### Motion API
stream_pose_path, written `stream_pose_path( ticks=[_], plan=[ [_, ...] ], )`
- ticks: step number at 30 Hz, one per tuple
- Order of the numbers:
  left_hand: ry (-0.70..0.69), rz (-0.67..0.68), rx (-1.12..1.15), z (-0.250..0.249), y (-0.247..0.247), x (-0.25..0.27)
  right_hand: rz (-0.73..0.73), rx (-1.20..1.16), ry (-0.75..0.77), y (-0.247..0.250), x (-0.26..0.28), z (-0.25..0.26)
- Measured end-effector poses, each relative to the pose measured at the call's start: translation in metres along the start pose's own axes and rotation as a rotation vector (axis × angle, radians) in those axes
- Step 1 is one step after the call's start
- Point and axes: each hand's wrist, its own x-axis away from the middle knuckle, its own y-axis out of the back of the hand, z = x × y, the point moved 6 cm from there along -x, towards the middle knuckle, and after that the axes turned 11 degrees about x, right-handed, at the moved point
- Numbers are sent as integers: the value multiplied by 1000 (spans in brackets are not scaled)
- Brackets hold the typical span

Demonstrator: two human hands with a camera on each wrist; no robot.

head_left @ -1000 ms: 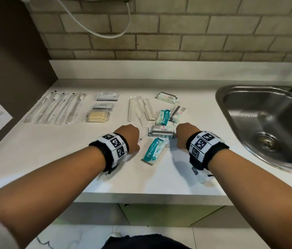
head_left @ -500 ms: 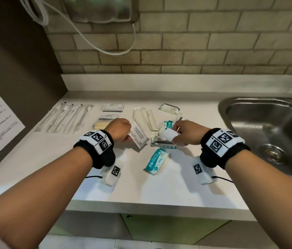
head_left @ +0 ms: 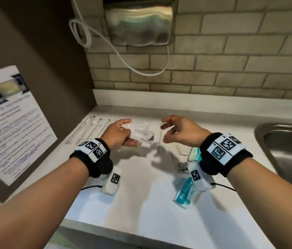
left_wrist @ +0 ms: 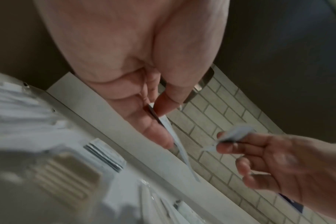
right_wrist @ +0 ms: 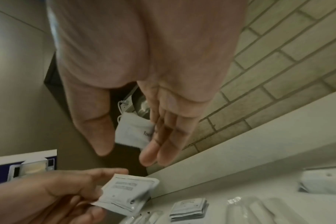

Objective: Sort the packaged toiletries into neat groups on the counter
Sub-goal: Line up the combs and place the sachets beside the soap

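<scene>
My left hand (head_left: 126, 131) is raised above the counter (head_left: 141, 203) and pinches a white shampoo sachet (head_left: 142, 135) by its left end; the sachet shows edge-on (left_wrist: 175, 137) in the left wrist view and flat (right_wrist: 128, 189) in the right wrist view. My right hand (head_left: 165, 131) hovers to its right and pinches a small white packet (right_wrist: 132, 131) between thumb and fingers, also seen as the packet (left_wrist: 234, 133) at its fingertips. A stack of similar sachets (right_wrist: 190, 207) lies on the counter below. A teal toothpaste pack (head_left: 184, 193) lies near the front.
Wrapped toothbrushes (head_left: 91, 128) lie in a row at the back left. A second teal pack (head_left: 194, 153) sits partly hidden under my right wrist. The steel sink (head_left: 285, 141) is at the right, a hand dryer (head_left: 139, 20) with a looped cord on the brick wall, a poster (head_left: 10, 123) on the left wall.
Both hands have risen off the counter and moved back and left, the left carrying the shampoo sachet, the right a small white packet. The head view has tilted up.
</scene>
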Motion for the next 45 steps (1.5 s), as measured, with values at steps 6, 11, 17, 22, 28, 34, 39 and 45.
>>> stream_pose_path(
  ticks=[6,11,17,22,28,34,39,45],
  plan=[
    [-96,-95,33,-36,62,-45,-34,151,-33,-8,-64,14],
    [-138,-65,27,-52,85,-86,56,291,-111,-18,-113,12],
    [-102,18,42,-48,92,-130,125,211,-219,-31,-153,-2],
    [-73,46,63,-40,90,-158,162,39,-304,-43,-175,-13],
    [-45,48,73,-29,95,-180,239,73,-325,-63,-189,-17],
    [-32,53,78,-25,94,-191,188,106,-266,-59,-195,-24],
    [-27,48,82,-25,85,-193,141,-29,-239,-56,-197,-26],
    [-23,58,79,-18,75,-191,195,-16,-209,-74,-193,-33]
  ],
)
